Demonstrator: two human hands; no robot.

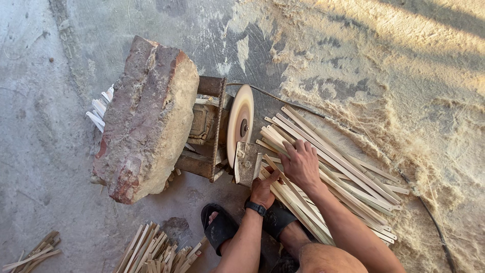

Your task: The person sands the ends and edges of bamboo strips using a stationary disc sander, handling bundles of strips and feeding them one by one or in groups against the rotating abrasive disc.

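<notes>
Beside the round sanding disc (240, 124), your right hand (302, 164) lies spread on pale flat wooden slats (343, 174); your left hand (262, 191) pinches one slat.

Knelt on a concrete floor (45, 151) beside a sanding disc (240, 124) weighted by a big stone (146, 119). Left hand (262, 189) pinched 1 wooden slat (283, 179); right hand (302, 164) pressed flat on the slat pile (348, 177). Sawdust (404, 76) spread at right.

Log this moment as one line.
left hand: gripping one stick | right hand: resting on stick pile | grinding disc: beside hands
</notes>
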